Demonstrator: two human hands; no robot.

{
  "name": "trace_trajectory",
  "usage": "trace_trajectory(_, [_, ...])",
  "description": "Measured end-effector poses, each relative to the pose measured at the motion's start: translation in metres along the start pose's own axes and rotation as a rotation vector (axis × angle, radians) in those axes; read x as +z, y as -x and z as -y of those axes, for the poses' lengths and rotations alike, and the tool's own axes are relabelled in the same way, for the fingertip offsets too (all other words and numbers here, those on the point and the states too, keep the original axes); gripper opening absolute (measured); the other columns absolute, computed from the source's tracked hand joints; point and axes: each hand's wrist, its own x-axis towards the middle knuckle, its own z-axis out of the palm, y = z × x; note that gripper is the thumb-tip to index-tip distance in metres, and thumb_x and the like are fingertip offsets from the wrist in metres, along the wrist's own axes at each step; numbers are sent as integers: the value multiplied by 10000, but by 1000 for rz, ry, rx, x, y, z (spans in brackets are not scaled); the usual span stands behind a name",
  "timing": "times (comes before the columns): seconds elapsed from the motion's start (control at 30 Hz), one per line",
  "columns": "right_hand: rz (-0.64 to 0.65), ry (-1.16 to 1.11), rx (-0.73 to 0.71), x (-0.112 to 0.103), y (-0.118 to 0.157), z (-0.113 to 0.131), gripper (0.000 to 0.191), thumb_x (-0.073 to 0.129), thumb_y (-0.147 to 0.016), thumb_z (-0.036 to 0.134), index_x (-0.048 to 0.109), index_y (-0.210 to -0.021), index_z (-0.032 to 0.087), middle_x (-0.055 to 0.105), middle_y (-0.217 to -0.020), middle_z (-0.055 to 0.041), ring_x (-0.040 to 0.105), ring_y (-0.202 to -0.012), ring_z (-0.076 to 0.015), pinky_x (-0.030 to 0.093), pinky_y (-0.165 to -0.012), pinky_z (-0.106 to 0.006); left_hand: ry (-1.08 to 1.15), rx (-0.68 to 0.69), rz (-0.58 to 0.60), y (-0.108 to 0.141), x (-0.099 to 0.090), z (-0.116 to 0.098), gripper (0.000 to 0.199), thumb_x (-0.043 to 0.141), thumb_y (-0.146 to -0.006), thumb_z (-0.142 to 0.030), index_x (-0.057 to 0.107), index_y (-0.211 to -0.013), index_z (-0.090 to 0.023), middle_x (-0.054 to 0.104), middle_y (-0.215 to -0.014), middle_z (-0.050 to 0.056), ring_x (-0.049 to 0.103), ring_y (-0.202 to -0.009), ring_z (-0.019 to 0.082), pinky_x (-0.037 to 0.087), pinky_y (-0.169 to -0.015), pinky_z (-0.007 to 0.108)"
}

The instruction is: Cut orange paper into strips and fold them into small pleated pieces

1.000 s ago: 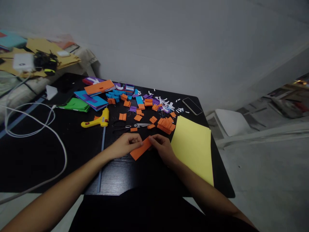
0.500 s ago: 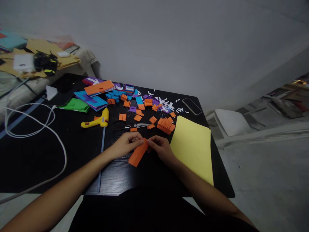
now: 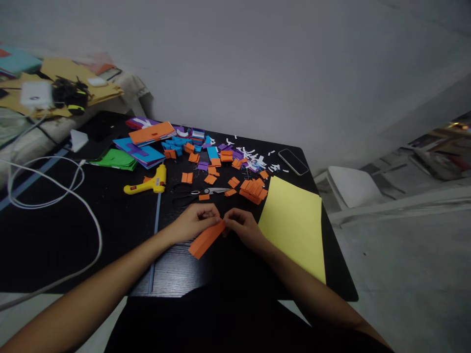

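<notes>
An orange paper strip (image 3: 206, 239) slants down to the left between my two hands, with a lengthwise crease showing. My left hand (image 3: 198, 220) pinches its upper edge between thumb and fingers. On the other side, my right hand (image 3: 243, 225) grips the top end with its fingertips, which nearly meet those of the left. Just beyond the hands lie scissors (image 3: 217, 190) with dark handles, and a small orange paper piece (image 3: 204, 197) beside them. A stack of folded orange pieces (image 3: 253, 190) sits farther right.
A yellow glue gun (image 3: 150, 182) lies left, near a white cable (image 3: 90, 211). Yellow paper sheets (image 3: 294, 220) and a phone (image 3: 293, 162) are on the right. Behind are white paper scraps (image 3: 253, 159), folded blue paper (image 3: 147, 154) and green paper (image 3: 116, 159).
The orange strip has swung to a flatter slant, its free end moving left and slightly down. Both hands have shifted slightly and still hold it.
</notes>
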Motion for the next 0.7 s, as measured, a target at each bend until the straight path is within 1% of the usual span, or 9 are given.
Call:
trace_trajectory(0.23, [22, 48, 16, 0, 1, 2, 158, 685, -796, 331, 615, -802, 190, 631, -622, 35, 617, -549, -130, 486, -595, -257, 11, 6, -9, 0, 3, -4, 275, 620, -895, -395, 648, -785, -144, 467, -614, -54, 396, -581, 104, 288, -553, 226])
trace_trajectory(0.37, [5, 73, 12, 0, 1, 2, 129, 667, -788, 306, 603, -782, 194, 636, -593, 34, 590, -525, -123, 457, -565, -248, 7, -10, -58, 0, -1, -5, 273, 623, -875, -395, 632, -762, -146, 425, -597, -59, 379, -574, 106, 277, -551, 230])
trace_trajectory(0.47, [-14, 59, 5, 1, 1, 0, 96, 656, -774, 273, 605, -759, 193, 634, -578, 36, 574, -508, -116, 443, -545, -238, 18, -10, -124, 0, -7, -5, 272, 621, -866, -396, 624, -749, -150, 423, -597, -56, 370, -571, 107, 276, -551, 230])
trace_trajectory(0.57, [-30, 19, -4, 2, 1, 0, 100, 668, -779, 269, 612, -748, 191, 636, -580, 34, 583, -515, -117, 467, -553, -242, 29, 15, -183, -1, -11, -5, 268, 626, -859, -392, 622, -742, -151, 465, -631, -40, 390, -593, 110, 298, -567, 232])
trace_trajectory(0.63, [-26, -23, -10, 3, 1, 1, 138, 693, -800, 311, 635, -788, 186, 662, -627, 22, 614, -548, -126, 503, -582, -258, 38, 10, -174, -2, -11, -6, 274, 631, -863, -398, 625, -747, -149, 461, -626, -42, 381, -585, 108, 290, -561, 232])
trace_trajectory(0.7, [-17, -54, -9, 4, 2, 2, 207, 722, -819, 374, 660, -862, 181, 692, -688, 7, 651, -594, -141, 532, -614, -275, 50, -10, -133, -2, -8, -6, 289, 636, -872, -415, 631, -762, -148, 440, -606, -50, 367, -565, 105, 272, -546, 233])
